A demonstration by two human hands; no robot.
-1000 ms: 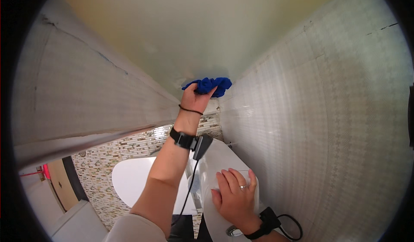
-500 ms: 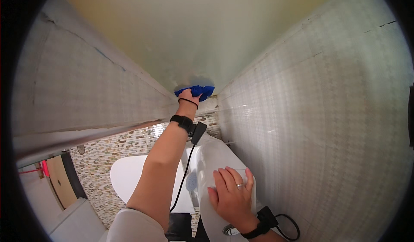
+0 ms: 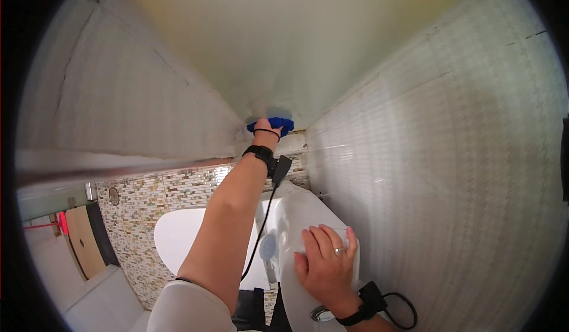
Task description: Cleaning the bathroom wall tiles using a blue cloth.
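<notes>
My left arm reaches far forward, and my left hand (image 3: 264, 126) is closed on a blue cloth (image 3: 282, 123). The cloth is pressed against the base of a smooth, pale greenish panel (image 3: 278, 65), in the narrow corner between two tiled walls. Part of the fingers is hidden behind the cloth and the hand itself. Palm down, my right hand (image 3: 328, 265) rests on the white toilet tank (image 3: 294, 213), fingers stretched out and holding nothing. Just below that hand sits a round flush button (image 3: 323, 314).
A white toilet lid (image 3: 178, 234) lies left of the tank, partly behind my left arm. Beside the tank is a blue-grey oval piece (image 3: 268, 247). Ribbed white tile (image 3: 427, 184) rises close on the right. Small mosaic tiles (image 3: 139, 225) cover the floor, with a round drain (image 3: 114, 196).
The view has shifted slightly. My left hand still grips the cloth against the panel, its wrist turned a little and the cloth slightly farther from the right-hand wall. My right hand stays on the tank.
</notes>
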